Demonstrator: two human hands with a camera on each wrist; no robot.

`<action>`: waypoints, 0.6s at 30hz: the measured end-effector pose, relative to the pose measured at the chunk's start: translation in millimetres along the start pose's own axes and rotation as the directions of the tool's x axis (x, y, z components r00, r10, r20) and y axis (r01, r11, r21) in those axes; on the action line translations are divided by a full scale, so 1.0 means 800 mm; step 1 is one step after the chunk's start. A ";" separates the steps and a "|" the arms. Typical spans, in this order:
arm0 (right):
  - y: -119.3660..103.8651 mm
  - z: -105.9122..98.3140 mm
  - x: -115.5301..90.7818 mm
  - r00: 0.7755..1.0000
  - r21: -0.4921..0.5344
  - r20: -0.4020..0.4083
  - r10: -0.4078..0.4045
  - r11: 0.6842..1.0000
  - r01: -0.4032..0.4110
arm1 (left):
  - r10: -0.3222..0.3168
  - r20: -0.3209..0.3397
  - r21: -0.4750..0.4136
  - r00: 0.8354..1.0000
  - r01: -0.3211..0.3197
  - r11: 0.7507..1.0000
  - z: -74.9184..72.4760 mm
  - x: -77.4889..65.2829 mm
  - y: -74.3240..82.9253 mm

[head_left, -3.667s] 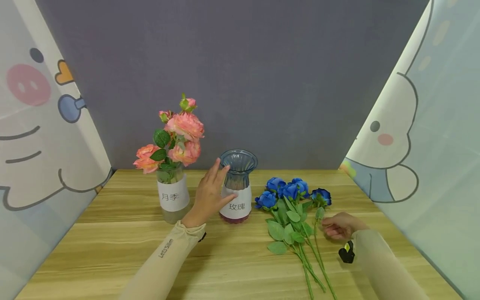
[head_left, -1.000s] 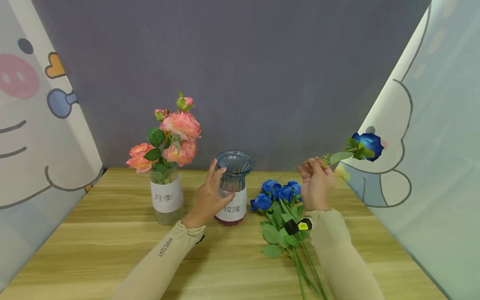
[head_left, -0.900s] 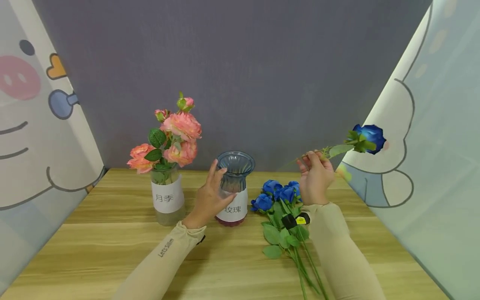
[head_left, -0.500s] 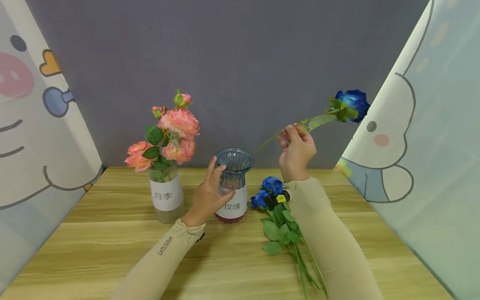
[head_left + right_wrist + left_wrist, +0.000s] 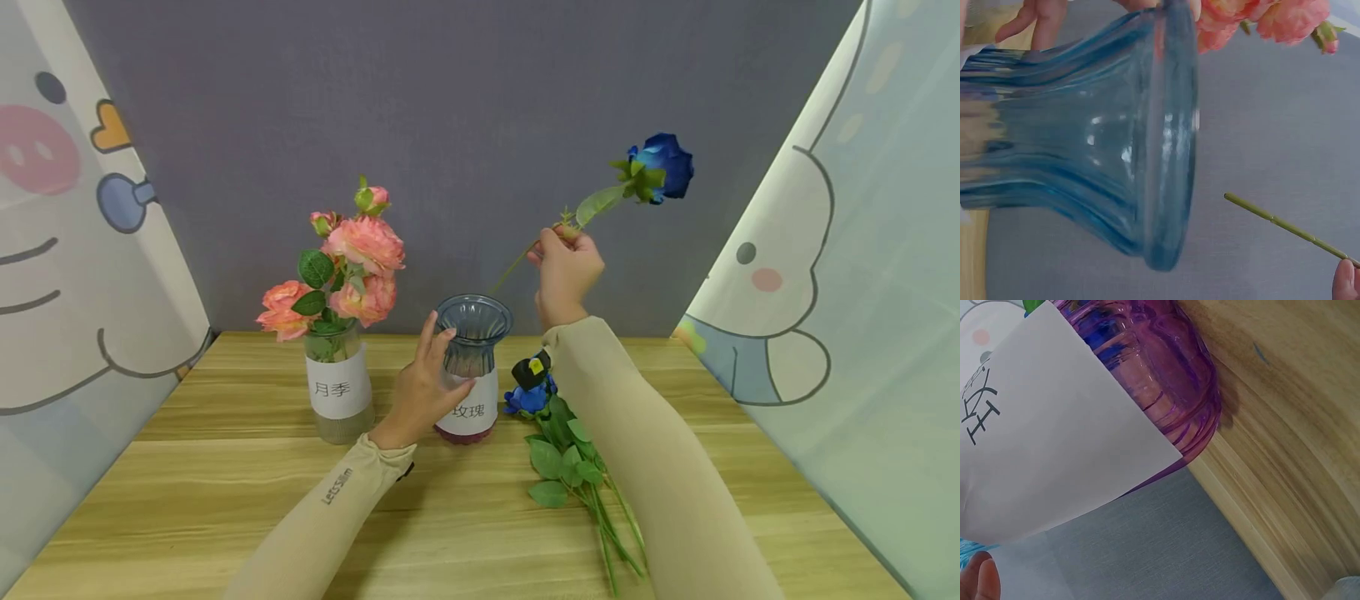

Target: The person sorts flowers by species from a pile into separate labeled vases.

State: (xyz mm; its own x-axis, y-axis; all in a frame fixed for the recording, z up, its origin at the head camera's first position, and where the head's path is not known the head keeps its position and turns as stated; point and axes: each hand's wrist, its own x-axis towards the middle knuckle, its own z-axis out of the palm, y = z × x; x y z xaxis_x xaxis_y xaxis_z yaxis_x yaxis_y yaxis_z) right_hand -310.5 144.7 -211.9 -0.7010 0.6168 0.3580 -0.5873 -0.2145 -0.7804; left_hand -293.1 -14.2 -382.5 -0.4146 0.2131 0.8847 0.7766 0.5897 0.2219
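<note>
My right hand (image 5: 567, 271) pinches the stem of a blue artificial rose (image 5: 663, 169), raised above the table with its bloom tilted up to the right. The cut end of that rose stem (image 5: 1285, 228) is apart from the mouth of the blue-and-purple glass vase (image 5: 1094, 131), just beyond its rim. My left hand (image 5: 422, 392) is at the left side of this vase, fingers spread and fairly straight near the rim, thumb by its white paper label (image 5: 1054, 425). Behind my right forearm lie several blue roses (image 5: 527, 400), partly hidden.
To the left, a clear vase (image 5: 339, 429) with a white label holds pink flowers (image 5: 367, 246). The green stems (image 5: 607, 525) of the lying roses extend towards the front of the wooden table (image 5: 465, 533). A grey panel (image 5: 480, 150) stands behind, with cartoon-printed sheets (image 5: 847, 467) at the sides.
My right hand picked up one blue rose from the right and has carried it left and upward, the stem end nearing the vase mouth. My left hand stays beside the vase.
</note>
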 end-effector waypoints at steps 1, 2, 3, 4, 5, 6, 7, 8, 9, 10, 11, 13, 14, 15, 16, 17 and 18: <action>-0.001 0.002 0.001 1.000 -0.020 -0.003 0.002 1.000 -0.002 | 0.000 -0.001 0.002 1.000 0.000 1.000 0.000 0.000 0.000; -0.001 0.003 0.001 1.000 -0.046 0.001 0.001 0.999 -0.001 | 0.002 -0.002 0.001 1.000 -0.002 1.000 0.001 0.000 -0.001; 0.000 0.004 0.001 1.000 -0.069 0.007 -0.001 0.998 0.002 | 0.005 -0.004 0.000 1.000 -0.005 1.000 0.001 0.000 -0.001; 0.001 0.004 0.000 1.000 -0.090 0.021 -0.002 0.996 0.003 | 0.007 -0.007 0.000 1.000 -0.007 1.000 0.001 0.000 -0.001; 0.003 0.004 -0.001 0.999 -0.110 0.037 0.000 0.994 0.004 | 0.010 -0.010 -0.001 1.000 -0.010 1.000 0.001 -0.001 -0.002; 0.006 0.003 -0.003 0.998 -0.127 0.055 0.007 0.992 0.000 | 0.014 -0.012 -0.001 1.000 -0.014 1.000 0.001 -0.001 -0.002; 0.009 0.002 -0.006 0.997 -0.146 0.071 0.019 0.989 -0.009 | 0.017 -0.012 0.001 1.000 -0.017 1.000 0.001 -0.001 -0.003; 0.012 -0.001 -0.008 0.996 -0.168 0.087 0.031 0.986 -0.016 | 0.019 -0.011 0.002 1.000 -0.019 1.000 0.001 -0.001 -0.003; 0.015 -0.003 -0.011 0.994 -0.180 0.099 0.042 0.983 -0.024 | 0.022 -0.010 0.004 1.000 -0.022 1.000 0.001 -0.001 -0.002; 0.018 -0.006 -0.013 0.992 -0.197 0.111 0.054 0.980 -0.032 | 0.025 -0.008 0.005 1.000 -0.025 1.000 0.000 -0.001 -0.002; 0.020 -0.008 -0.016 0.991 -0.210 0.119 0.062 0.977 -0.036 | 0.028 -0.007 0.005 1.000 -0.028 1.000 0.000 0.000 -0.002; 0.024 -0.012 -0.020 0.988 -0.228 0.133 0.073 0.973 -0.042 | 0.033 -0.004 0.007 0.999 -0.033 0.999 0.000 0.000 -0.002; 0.025 -0.013 -0.021 0.987 -0.233 0.139 0.075 0.972 -0.041 | 0.035 -0.004 0.008 0.999 -0.035 0.999 0.000 0.000 -0.002; 0.026 -0.013 -0.021 0.986 -0.235 0.147 0.076 0.971 -0.040 | 0.037 -0.005 0.007 0.999 -0.037 0.999 -0.001 0.000 -0.002; 0.026 -0.013 -0.022 0.985 -0.242 0.154 0.078 0.970 -0.039 | 0.037 -0.005 0.007 0.999 -0.037 0.999 -0.001 0.001 -0.002; 0.026 -0.013 -0.022 0.983 -0.246 0.163 0.078 0.969 -0.036 | 0.036 -0.006 0.009 0.999 -0.036 0.999 -0.001 0.001 -0.002; 0.027 -0.013 -0.022 0.982 -0.255 0.170 0.081 0.966 -0.036 | 0.037 -0.007 0.011 0.999 -0.037 0.999 0.000 0.000 -0.002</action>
State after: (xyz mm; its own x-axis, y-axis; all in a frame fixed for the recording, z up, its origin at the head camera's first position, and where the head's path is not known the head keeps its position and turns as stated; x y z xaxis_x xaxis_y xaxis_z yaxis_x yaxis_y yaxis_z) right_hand -306.3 136.8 -240.2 -0.8047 0.4599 0.3754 -0.4392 -0.0358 -0.8977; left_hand -294.6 -15.1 -382.6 -0.3825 0.2292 0.8951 0.7860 0.5899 0.1849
